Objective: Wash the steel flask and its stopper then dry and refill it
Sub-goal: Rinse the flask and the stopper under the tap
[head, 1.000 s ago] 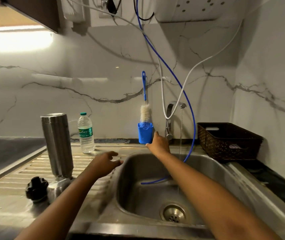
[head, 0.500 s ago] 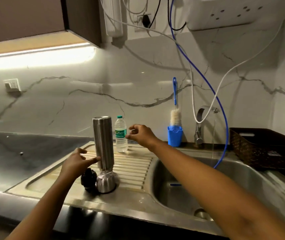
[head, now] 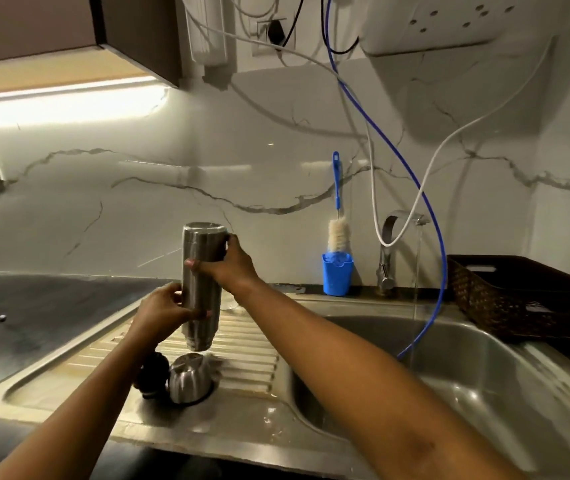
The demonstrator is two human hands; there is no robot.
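Observation:
The tall steel flask (head: 200, 289) hangs upside down above the ribbed drainboard (head: 249, 362), lifted clear of it. My left hand (head: 164, 311) grips its lower half and my right hand (head: 231, 266) grips it higher up. Under it, on the drainboard, sit the steel cup lid (head: 190, 377) and the black stopper (head: 152, 375), side by side. A thin stream of water runs from the tap (head: 392, 247) into the sink basin (head: 450, 368).
A blue holder (head: 337, 273) with a bottle brush (head: 337, 230) stands left of the tap. A blue hose (head: 425, 271) and a white tube hang over the basin. A dark woven basket (head: 519, 299) sits at the right. The black counter (head: 34, 306) lies at the left.
My right hand came from the tap across to the flask. Both hands have closed on the flask and raised it off the drainboard. The plastic water bottle is now hidden behind it.

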